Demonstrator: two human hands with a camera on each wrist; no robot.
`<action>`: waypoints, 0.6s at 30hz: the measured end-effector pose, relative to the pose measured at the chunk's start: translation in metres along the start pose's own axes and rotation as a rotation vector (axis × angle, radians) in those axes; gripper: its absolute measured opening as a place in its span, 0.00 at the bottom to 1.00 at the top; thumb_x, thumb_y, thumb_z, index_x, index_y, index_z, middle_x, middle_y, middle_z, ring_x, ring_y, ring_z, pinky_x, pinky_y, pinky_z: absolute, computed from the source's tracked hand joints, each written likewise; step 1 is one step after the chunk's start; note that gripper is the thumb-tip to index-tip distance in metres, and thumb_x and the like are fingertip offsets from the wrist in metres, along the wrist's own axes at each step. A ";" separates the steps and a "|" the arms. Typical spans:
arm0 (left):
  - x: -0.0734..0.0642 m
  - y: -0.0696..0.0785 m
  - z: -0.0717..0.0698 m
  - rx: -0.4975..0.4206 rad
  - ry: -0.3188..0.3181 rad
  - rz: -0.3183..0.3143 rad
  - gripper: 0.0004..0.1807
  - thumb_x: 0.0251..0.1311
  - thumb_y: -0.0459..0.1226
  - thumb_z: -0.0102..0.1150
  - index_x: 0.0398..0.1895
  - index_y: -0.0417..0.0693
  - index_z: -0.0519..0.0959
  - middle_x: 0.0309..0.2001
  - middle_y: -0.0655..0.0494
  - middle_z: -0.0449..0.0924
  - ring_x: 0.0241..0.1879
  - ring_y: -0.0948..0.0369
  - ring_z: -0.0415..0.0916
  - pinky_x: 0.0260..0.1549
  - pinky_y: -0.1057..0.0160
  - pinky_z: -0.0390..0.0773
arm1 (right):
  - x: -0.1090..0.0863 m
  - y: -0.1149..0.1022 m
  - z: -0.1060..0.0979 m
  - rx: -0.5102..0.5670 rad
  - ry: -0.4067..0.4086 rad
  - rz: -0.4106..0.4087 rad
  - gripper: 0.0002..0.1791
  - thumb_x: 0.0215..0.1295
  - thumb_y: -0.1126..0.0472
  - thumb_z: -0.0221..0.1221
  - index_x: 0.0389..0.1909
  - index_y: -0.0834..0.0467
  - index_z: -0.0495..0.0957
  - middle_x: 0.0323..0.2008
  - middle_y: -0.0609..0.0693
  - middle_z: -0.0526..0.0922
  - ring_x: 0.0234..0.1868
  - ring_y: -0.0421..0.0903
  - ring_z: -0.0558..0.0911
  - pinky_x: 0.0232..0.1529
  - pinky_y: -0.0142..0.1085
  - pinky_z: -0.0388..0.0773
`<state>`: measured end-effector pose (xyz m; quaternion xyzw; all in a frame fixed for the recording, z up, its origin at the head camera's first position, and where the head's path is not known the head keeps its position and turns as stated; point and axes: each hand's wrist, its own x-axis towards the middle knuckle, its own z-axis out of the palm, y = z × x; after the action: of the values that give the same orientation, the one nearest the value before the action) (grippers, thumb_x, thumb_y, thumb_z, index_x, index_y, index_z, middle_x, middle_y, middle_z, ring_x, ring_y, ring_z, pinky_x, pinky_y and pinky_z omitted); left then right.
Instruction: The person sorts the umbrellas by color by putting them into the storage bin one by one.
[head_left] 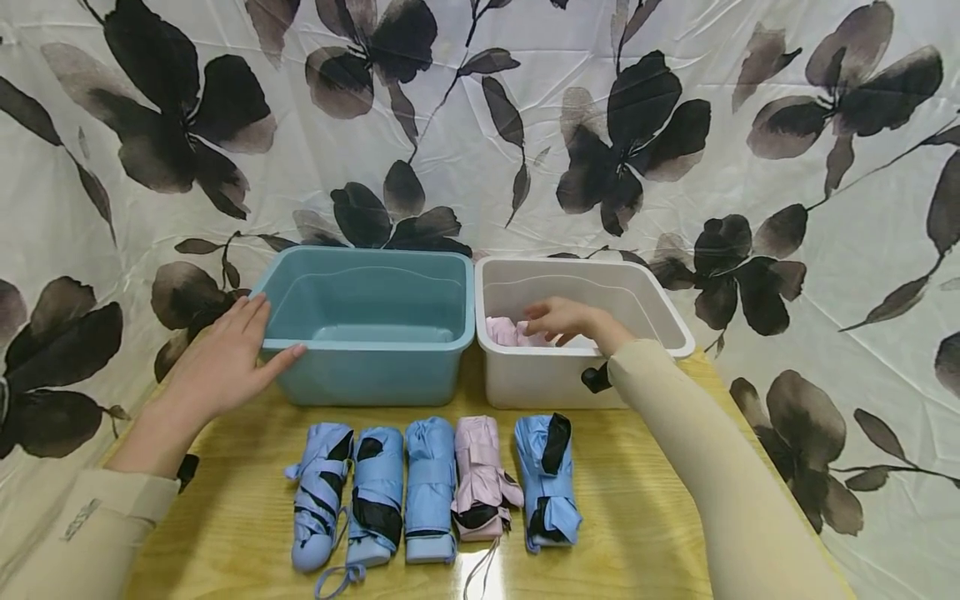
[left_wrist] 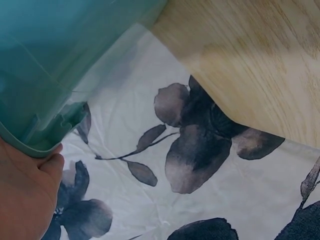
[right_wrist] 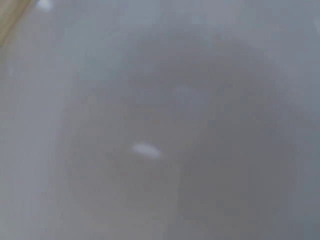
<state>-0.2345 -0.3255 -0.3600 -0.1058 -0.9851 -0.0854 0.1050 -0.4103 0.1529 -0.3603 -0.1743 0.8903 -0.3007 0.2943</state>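
My left hand (head_left: 228,354) rests on the left rim of the teal bin (head_left: 367,375), fingers straight and thumb along the front edge. In the left wrist view the same hand (left_wrist: 27,192) touches the bin's rim (left_wrist: 37,152). Over the white bin (head_left: 555,383) hangs my right hand (head_left: 566,321), fingers loosely bent and holding nothing. A pink folded umbrella (head_left: 502,332) lies inside the white bin, close to those fingertips and partly hidden by the front wall and hand. The right wrist view is blurred, filled by a pale surface.
In front of the bins, folded umbrellas lie in a row on the wooden table (head_left: 630,500): several blue ones, such as the blue umbrella (head_left: 430,492) mid-row, and a pink umbrella (head_left: 480,475). A gap separates the rightmost blue umbrella (head_left: 551,492). Floral cloth (head_left: 510,183) hangs behind.
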 end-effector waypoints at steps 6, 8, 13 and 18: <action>0.003 0.001 -0.001 0.003 -0.011 0.003 0.55 0.75 0.64 0.46 0.78 0.20 0.49 0.79 0.23 0.46 0.79 0.30 0.42 0.75 0.32 0.48 | -0.014 -0.002 -0.004 0.053 0.077 -0.076 0.38 0.74 0.56 0.57 0.80 0.65 0.58 0.78 0.64 0.62 0.69 0.67 0.73 0.64 0.57 0.77; 0.003 0.001 0.000 0.005 -0.011 0.001 0.54 0.76 0.63 0.45 0.78 0.20 0.49 0.79 0.23 0.46 0.79 0.30 0.41 0.75 0.31 0.48 | -0.021 -0.003 -0.004 0.070 0.109 -0.117 0.37 0.75 0.56 0.57 0.80 0.65 0.58 0.78 0.64 0.62 0.69 0.66 0.74 0.64 0.57 0.78; 0.003 0.002 0.000 -0.010 -0.011 -0.003 0.54 0.76 0.63 0.45 0.78 0.20 0.49 0.78 0.23 0.46 0.79 0.30 0.41 0.74 0.31 0.47 | -0.042 -0.008 -0.001 0.146 0.219 -0.175 0.34 0.75 0.59 0.58 0.78 0.61 0.64 0.77 0.61 0.66 0.68 0.60 0.76 0.63 0.54 0.79; 0.001 0.001 0.001 -0.020 -0.014 0.005 0.54 0.76 0.63 0.45 0.77 0.19 0.49 0.78 0.22 0.46 0.79 0.29 0.40 0.74 0.31 0.47 | -0.057 -0.010 0.006 0.283 0.350 -0.228 0.29 0.74 0.62 0.58 0.74 0.61 0.70 0.74 0.60 0.71 0.66 0.60 0.78 0.62 0.52 0.80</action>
<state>-0.2353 -0.3244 -0.3603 -0.1101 -0.9847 -0.0943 0.0971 -0.3613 0.1704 -0.3338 -0.1759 0.8513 -0.4793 0.1212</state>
